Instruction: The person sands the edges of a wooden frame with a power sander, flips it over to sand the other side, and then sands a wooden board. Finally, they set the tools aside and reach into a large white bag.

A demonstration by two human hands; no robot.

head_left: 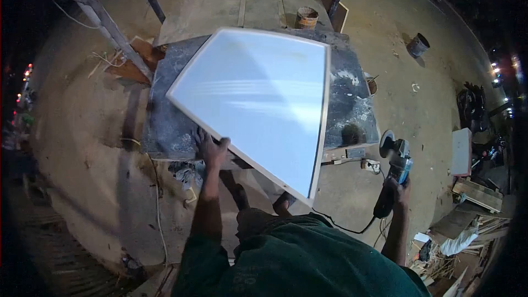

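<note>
Sandy ground (99,159) surrounds the dark, scuffed desk (349,110), with a tilted bucket (418,45) at the upper right of the frame and lights glinting along both dark sides. The pale-rimmed panel (258,93) lies on the desk at the centre, its lowest corner jutting past the near edge. My left grip (213,151) is at the panel's lower-left rim, thumb out and fingers spread — how firmly it has hold, I cannot tell. My right grip (400,187), right of centre, is closed round a power tool (405,166) whose round disc (386,143) stands apart from the panel; whether it spins, I cannot tell.

To work well here, I judge the panel needs firm steadying from the left, fingers well clear of the disc's path. Pressing on the jutting corner could tip it, so more backing from the desk would help. The disc should meet the rim lightly and evenly, off the glossy face — and the cord (346,230), lower right, wants slack away from the disc.
</note>
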